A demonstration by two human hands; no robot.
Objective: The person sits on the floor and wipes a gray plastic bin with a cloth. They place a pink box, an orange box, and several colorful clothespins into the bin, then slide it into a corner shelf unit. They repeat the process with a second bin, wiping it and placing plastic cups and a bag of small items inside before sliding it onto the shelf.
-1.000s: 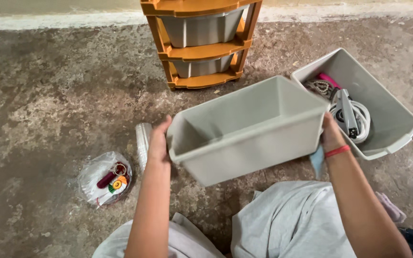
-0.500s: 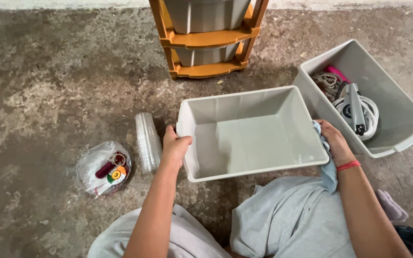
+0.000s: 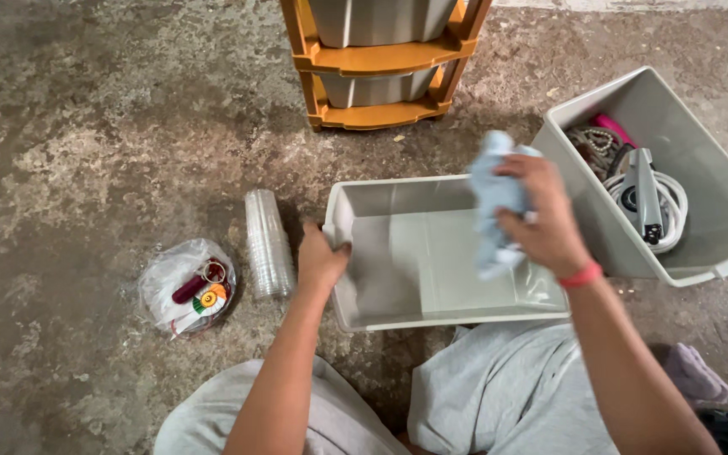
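Note:
An empty grey plastic drawer bin sits upright on the concrete floor in front of my knees. My left hand grips its left rim. My right hand hovers over the bin's right side, closed around a crumpled light blue cloth. A red band circles my right wrist.
A second grey bin at the right holds a coiled white cable, a grey tool and pink items. An orange drawer rack stands behind. A stack of clear plastic cups and a plastic bag of small items lie to the left.
The bin went from tilted up in both hands to resting flat on the floor. My right hand left its rim and rose over it with the blue cloth.

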